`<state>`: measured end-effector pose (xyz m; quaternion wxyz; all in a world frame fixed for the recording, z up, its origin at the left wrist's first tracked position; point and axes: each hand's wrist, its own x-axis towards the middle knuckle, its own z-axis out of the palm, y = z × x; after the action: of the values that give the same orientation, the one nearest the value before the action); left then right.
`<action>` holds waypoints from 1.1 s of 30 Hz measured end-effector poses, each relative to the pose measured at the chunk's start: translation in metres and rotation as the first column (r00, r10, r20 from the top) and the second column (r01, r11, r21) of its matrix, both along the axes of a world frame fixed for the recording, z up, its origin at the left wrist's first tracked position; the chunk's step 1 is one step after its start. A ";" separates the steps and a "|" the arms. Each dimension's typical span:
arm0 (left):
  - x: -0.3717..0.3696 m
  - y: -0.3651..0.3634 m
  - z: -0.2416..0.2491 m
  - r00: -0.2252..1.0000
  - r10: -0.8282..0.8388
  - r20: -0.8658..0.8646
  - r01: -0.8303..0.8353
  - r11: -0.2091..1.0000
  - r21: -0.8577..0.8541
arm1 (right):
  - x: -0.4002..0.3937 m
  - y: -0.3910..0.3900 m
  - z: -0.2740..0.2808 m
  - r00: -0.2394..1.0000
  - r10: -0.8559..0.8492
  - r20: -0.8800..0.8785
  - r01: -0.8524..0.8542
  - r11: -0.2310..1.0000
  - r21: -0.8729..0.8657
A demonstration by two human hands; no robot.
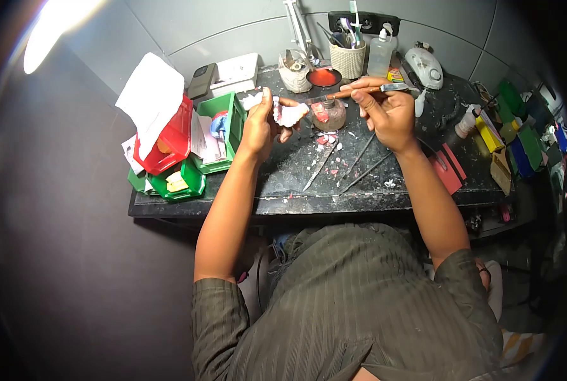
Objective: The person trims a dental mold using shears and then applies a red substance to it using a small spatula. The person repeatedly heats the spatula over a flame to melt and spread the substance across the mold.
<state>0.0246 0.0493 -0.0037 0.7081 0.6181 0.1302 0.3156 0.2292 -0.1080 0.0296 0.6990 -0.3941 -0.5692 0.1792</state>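
Observation:
My left hand (262, 129) is closed round a white dental cast (290, 115) with pink wax on it, holding it above the bench. In my right hand (388, 117) is a wax knife (347, 93) with a brown handle, gripped between thumb and fingers. Its blade points left, toward the cast, passing over a glass spirit burner (332, 119) with pink wax smears. Behind the knife stands a round dish of red wax (323, 77). Below the burner, wax scraps and a thin metal carving tool (320, 166) lie on the bench.
Green bins (222, 143) and a red bin (177, 136) with papers stand left. A brush cup (347, 60), a clear pump bottle (380, 56) and a glass jar (295, 71) line the back. Pink wax sheets (447, 170) lie right, near boxes (488, 132).

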 end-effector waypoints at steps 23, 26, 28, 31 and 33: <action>0.001 -0.002 0.002 1.000 -0.008 -0.003 0.008 1.000 -0.002 | -0.002 0.000 -0.001 0.996 -0.004 0.089 0.006 1.000 -0.024; 0.002 -0.005 0.002 0.999 -0.004 -0.033 0.005 1.000 0.024 | -0.005 0.002 -0.001 0.995 0.022 0.100 -0.023 1.000 0.001; 0.003 -0.006 0.003 0.999 0.019 -0.042 -0.017 0.999 0.028 | -0.008 0.000 0.001 0.991 0.066 0.117 -0.064 0.998 -0.016; 0.001 -0.005 0.003 0.999 0.008 -0.053 -0.007 1.000 0.027 | -0.007 0.001 -0.001 0.996 0.048 0.080 -0.049 0.999 0.004; 0.000 -0.005 0.004 0.997 0.020 -0.077 -0.018 0.999 0.032 | 0.002 0.002 0.000 0.997 -0.022 0.076 0.021 1.000 0.010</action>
<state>0.0245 0.0444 -0.0002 0.6898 0.6396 0.1585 0.3000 0.2307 -0.1063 0.0292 0.6804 -0.4035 -0.5921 0.1538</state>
